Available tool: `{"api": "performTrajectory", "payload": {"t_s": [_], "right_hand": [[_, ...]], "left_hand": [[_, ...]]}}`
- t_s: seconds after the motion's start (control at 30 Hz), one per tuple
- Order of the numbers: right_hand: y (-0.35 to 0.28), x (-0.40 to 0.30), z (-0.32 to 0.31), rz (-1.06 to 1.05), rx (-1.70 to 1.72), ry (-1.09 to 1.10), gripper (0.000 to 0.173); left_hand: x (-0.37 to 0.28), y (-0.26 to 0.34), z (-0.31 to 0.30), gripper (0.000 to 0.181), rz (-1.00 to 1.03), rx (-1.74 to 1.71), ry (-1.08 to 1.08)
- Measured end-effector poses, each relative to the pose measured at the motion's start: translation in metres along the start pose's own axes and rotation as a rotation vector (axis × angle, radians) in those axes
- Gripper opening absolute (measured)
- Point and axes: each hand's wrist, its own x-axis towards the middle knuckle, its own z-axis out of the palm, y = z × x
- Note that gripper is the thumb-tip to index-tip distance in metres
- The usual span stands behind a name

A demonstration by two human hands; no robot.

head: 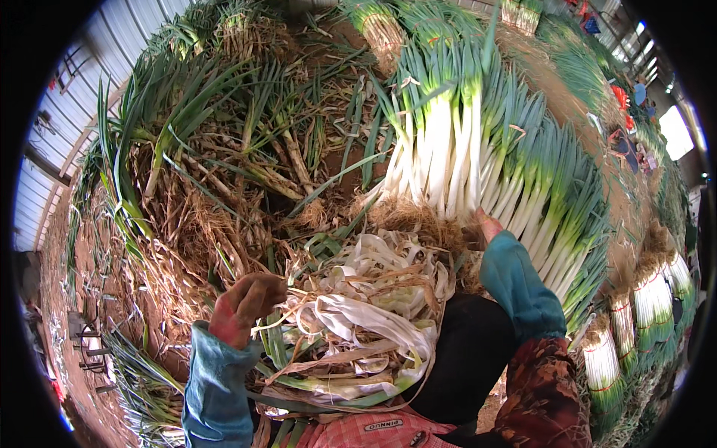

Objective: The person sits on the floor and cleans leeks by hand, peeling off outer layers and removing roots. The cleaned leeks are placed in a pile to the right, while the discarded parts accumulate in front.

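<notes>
Peeled green onions with white stalks lie fanned out in a row, roots toward me. My right hand, in a teal sleeve, is at the root end of these stalks; its fingers are partly hidden, so its hold is unclear. Over the left edge of a heap of stripped onion skins on my lap is my left hand, fingers curled; whether it pinches a thin strip of skin cannot be told. Unpeeled green onions with dry, brown outer leaves and roots are piled at the upper left.
Tied bundles of white-stalked onions stand at the lower right. Another bundle lies at the top. More green leaves lie at the lower left. A corrugated metal wall rises at the upper left. People are far off at the right.
</notes>
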Motion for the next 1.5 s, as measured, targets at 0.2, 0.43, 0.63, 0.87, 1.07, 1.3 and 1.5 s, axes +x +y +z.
{"api": "performTrajectory", "payload": {"t_s": [0.2,0.43,0.63,0.87,1.07,1.3,1.5], "right_hand": [[-0.043,0.046,0.028,-0.573,-0.664,-0.025,0.024],[-0.099,0.004,0.225,-0.471,-0.527,-0.579,0.009],[-0.031,0.079,0.376,-0.697,-0.513,-0.366,0.012],[-0.001,0.195,0.457,-0.568,-0.591,-0.086,0.022],[-0.027,0.148,0.497,-0.297,-1.023,-0.184,0.060],[-0.023,0.166,0.477,-0.446,-1.016,-0.206,0.059],[0.002,0.139,0.419,-0.261,-0.561,-0.300,0.025]], "left_hand": [[-0.009,-0.051,-0.056,0.039,-0.236,0.036,0.175],[-0.008,-0.091,-0.071,0.031,-0.165,-0.045,0.039],[-0.021,-0.071,-0.066,0.023,-0.408,0.172,-0.023],[-0.021,-0.082,-0.071,0.024,-0.561,-0.143,0.035],[0.010,-0.081,-0.086,0.023,-0.554,0.063,0.021],[0.023,-0.074,-0.090,0.024,-0.514,-0.036,0.005],[-0.013,-0.079,-0.075,0.025,-0.340,-0.125,0.012]]}}
